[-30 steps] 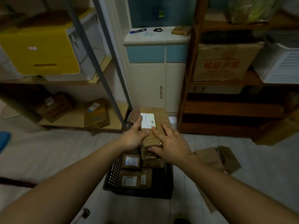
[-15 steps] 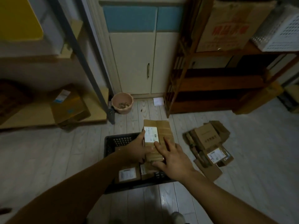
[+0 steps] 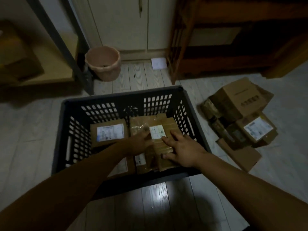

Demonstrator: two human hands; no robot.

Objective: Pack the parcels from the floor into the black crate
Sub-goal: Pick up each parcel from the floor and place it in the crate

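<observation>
The floor [image 3: 30, 130] is made of pale planks with wood grain. In the middle of it stands the black crate [image 3: 123, 95]. Beyond the crate, a pink bucket [image 3: 104, 64] stands upright just beside the foot of a grey metal post [image 3: 86, 80]. A white sheet of paper [image 3: 158, 63] lies near the foot of a brown wooden shelf [image 3: 173, 70]. To the right of the crate, apart from it, a pile of cardboard parcels [image 3: 240, 117] lies on the planks, some with white labels. A flat piece of cardboard [image 3: 241, 155] lies at its near edge.

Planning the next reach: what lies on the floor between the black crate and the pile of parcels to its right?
Nothing: in the head view only bare floor separates the black crate from the pile of parcels.
</observation>
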